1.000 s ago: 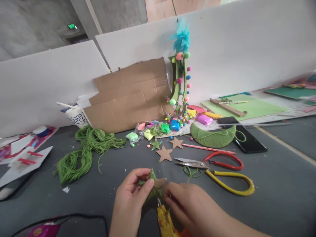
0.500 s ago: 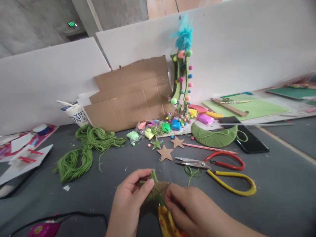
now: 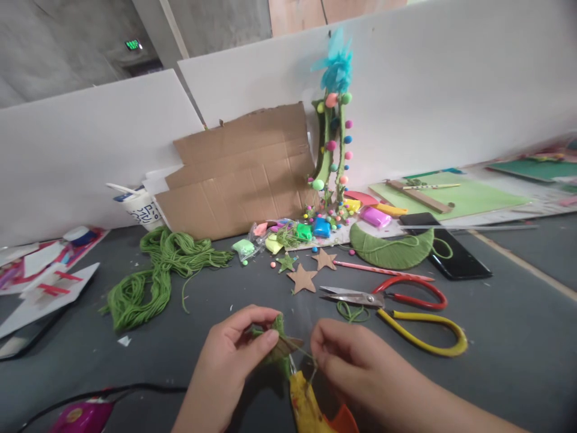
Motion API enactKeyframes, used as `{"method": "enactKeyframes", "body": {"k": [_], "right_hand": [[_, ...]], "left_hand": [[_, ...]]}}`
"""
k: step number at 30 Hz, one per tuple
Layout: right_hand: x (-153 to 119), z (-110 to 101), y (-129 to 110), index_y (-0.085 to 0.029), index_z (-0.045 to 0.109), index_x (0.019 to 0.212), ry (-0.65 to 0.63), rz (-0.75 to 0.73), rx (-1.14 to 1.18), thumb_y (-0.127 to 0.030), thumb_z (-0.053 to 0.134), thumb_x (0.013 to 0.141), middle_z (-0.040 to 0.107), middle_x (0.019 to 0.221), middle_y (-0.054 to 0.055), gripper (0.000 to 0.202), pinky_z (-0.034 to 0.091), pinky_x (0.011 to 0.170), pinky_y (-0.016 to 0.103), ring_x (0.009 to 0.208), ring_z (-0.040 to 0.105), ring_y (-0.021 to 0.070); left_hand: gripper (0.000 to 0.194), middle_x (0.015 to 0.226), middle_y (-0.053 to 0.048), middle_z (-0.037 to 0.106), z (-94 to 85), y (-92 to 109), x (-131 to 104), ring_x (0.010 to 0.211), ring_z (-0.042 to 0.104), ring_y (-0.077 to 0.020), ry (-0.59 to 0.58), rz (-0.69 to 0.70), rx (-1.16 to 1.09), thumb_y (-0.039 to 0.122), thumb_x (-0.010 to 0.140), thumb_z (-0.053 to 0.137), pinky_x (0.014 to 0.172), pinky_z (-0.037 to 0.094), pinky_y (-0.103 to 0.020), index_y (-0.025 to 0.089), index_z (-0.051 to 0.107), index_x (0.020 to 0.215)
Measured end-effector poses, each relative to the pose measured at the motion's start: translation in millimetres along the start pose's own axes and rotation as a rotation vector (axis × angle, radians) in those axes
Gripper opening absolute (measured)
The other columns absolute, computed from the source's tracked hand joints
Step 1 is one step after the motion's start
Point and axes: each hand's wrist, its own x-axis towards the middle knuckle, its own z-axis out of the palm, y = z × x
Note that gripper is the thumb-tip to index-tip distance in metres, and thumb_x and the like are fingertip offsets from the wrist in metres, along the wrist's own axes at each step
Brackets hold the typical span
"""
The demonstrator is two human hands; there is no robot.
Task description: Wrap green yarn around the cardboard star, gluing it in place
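My left hand (image 3: 232,361) pinches a cardboard star (image 3: 291,344) partly wrapped in green yarn, between thumb and fingers. A strand of green yarn (image 3: 303,353) runs from the star to my right hand (image 3: 356,358), whose closed fingertips grip it. Just below the star lies a yellow tool (image 3: 304,397) with a metal tip and an orange part; the frame's bottom edge cuts it off. Two bare cardboard stars (image 3: 302,278) and a small green yarn-wrapped star (image 3: 286,261) rest farther back on the table.
Red-and-yellow-handled scissors (image 3: 360,296) lie open at right, near a green yarn crescent (image 3: 392,248) and a black phone (image 3: 464,258). A green yarn skein (image 3: 157,276) is at left. Behind stand a cardboard sheet (image 3: 238,180) and a pompom-decorated piece (image 3: 340,132). A corded pink tool (image 3: 83,417) sits lower left.
My right hand has moved away from the star, up and to the right, drawing the yarn strand out. The star has tilted in my left hand, and more of the yellow tool shows.
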Motion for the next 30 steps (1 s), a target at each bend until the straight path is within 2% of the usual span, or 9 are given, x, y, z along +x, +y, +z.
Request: {"method": "enactKeyframes", "body": {"k": [5,8,11,14,17,19,21,24,30], "right_hand": [[0.7,-6.3,-5.3,-0.019,0.048,0.059,-0.078,-0.02,0.302,-0.014,0.041,0.058,0.059,0.068,-0.001,0.009,0.04,0.057,0.022,0.062,0.055,0.0123],[-0.5,-10.2,-8.3,-0.019,0.046,0.058,-0.101,0.055,0.437,-0.016,0.041,0.057,0.047,0.056,-0.005,0.006,0.027,0.044,0.019,0.045,0.038,0.0076],[-1.8,-11.0,-9.3,-0.02,0.043,0.058,-0.033,0.048,0.275,-0.014,0.041,0.062,0.035,0.05,-0.007,0.007,0.021,0.043,0.019,0.045,0.033,0.0081],[-4.5,-7.5,-9.6,-0.02,0.052,0.068,0.036,-0.077,-0.065,-0.015,0.045,0.075,0.044,0.056,-0.005,0.011,0.028,0.049,0.02,0.053,0.04,0.0104],[-6.9,-2.2,-9.8,-0.024,0.059,0.095,0.067,-0.163,-0.264,-0.02,0.044,0.086,0.052,0.064,-0.005,0.018,0.031,0.054,0.022,0.057,0.044,0.0119],[-6.3,0.7,-9.9,-0.024,0.058,0.094,0.075,-0.178,-0.195,-0.017,0.044,0.086,0.055,0.07,-0.003,0.018,0.035,0.058,0.022,0.062,0.048,0.0125],[-3.8,2.4,-9.9,-0.021,0.055,0.086,0.068,-0.141,0.016,-0.014,0.048,0.082,0.052,0.07,-0.004,0.011,0.037,0.058,0.021,0.062,0.048,0.0117],[0.7,1.5,-9.0,-0.02,0.052,0.082,0.078,-0.04,0.23,-0.017,0.052,0.08,0.04,0.059,-0.008,0.004,0.031,0.048,0.018,0.052,0.038,0.0093],[0.1,-3.2,-5.8,-0.024,0.054,0.099,0.142,-0.02,-0.003,-0.019,0.048,0.085,0.04,0.05,-0.011,0.016,0.027,0.044,0.019,0.044,0.035,0.0094]], "left_hand": [[0.011,0.076,-0.001,0.069,3.6,8.4,0.3,0.072,0.062,-0.0194,0.002,0.125,0.217,0.021,0.069,0.068,0.066,0.047,-0.026,0.023,0.076,0.077],[0.012,0.078,-0.002,0.07,6.1,9.3,-2.2,0.072,0.063,-0.0202,-0.001,0.079,0.131,0.023,0.067,0.07,0.065,0.048,-0.027,0.023,0.076,0.076],[0.012,0.078,-0.002,0.07,7.5,7.9,-4.1,0.071,0.063,-0.0198,0.009,0.046,0.088,0.024,0.067,0.071,0.063,0.049,-0.026,0.023,0.076,0.077],[0.01,0.078,-0.002,0.069,10.3,6.3,-4.4,0.074,0.062,-0.0206,0.083,0.141,0.216,0.023,0.07,0.068,0.067,0.048,-0.027,0.023,0.075,0.077],[0.01,0.079,-0.002,0.069,15.3,4.7,-5.5,0.076,0.062,-0.0206,0.161,0.242,0.32,0.022,0.074,0.065,0.07,0.047,-0.027,0.025,0.073,0.079],[0.01,0.08,-0.002,0.068,19.0,3.4,-7.5,0.077,0.062,-0.0206,0.184,0.29,0.37,0.021,0.075,0.064,0.071,0.047,-0.027,0.025,0.072,0.079],[0.011,0.081,-0.002,0.069,22.5,2.1,-10.0,0.079,0.063,-0.0211,0.195,0.342,0.415,0.02,0.076,0.064,0.072,0.046,-0.028,0.025,0.072,0.08],[0.012,0.081,-0.003,0.07,26.7,1.5,-13.2,0.079,0.063,-0.022,0.204,0.401,0.448,0.019,0.076,0.064,0.072,0.046,-0.028,0.026,0.073,0.08],[0.015,0.08,-0.004,0.073,30.7,4.7,-16.1,0.078,0.063,-0.0248,0.28,0.482,0.459,0.017,0.073,0.066,0.075,0.045,-0.031,0.028,0.074,0.079]]}}
